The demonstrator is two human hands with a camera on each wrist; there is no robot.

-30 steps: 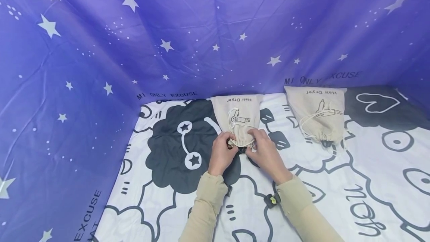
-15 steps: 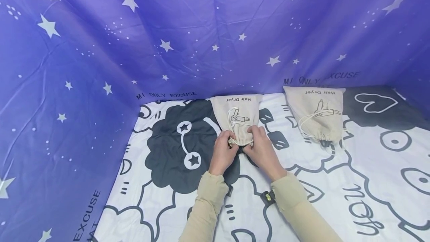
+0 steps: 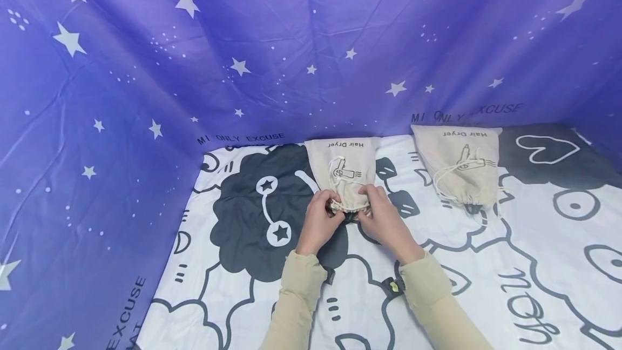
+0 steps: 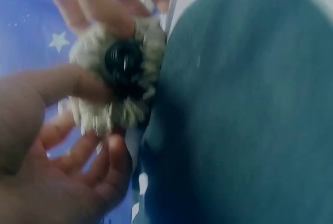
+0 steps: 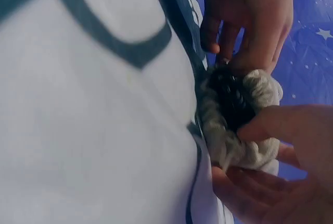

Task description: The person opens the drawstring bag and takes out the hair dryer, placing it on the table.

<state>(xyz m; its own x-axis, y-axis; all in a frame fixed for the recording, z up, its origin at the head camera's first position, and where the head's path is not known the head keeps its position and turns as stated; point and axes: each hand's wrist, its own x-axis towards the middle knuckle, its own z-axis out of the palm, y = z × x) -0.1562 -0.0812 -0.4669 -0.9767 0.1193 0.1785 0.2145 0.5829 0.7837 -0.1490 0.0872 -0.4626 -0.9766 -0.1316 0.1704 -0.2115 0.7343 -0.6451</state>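
A beige drawstring bag [image 3: 346,161] printed "Hair Dryer" lies at the middle of the far edge, its gathered mouth [image 4: 88,112] toward me. My left hand [image 3: 319,220] pinches the left side of that mouth between thumb and fingers. On the opposite side my right hand [image 3: 385,224] grips the ruffled rim, thumb at the opening. Inside the mouth shows a dark, shiny thing [image 4: 124,61] with a ridged look in the right wrist view; its kind is unclear and most of it is hidden in the bag. White drawstring cord [image 3: 338,169] lies looped over the bag's front.
A second beige "Hair Dryer" drawstring bag [image 3: 459,163], drawn together at its mouth, lies to the right. Both bags rest on a black and white printed cloth [image 3: 389,317]. A purple curtain with stars [image 3: 291,42] rises behind and on the left.
My right hand shifted slightly left, then back right, staying on the bag's mouth. My left hand moved only slightly. Both bags keep their places.
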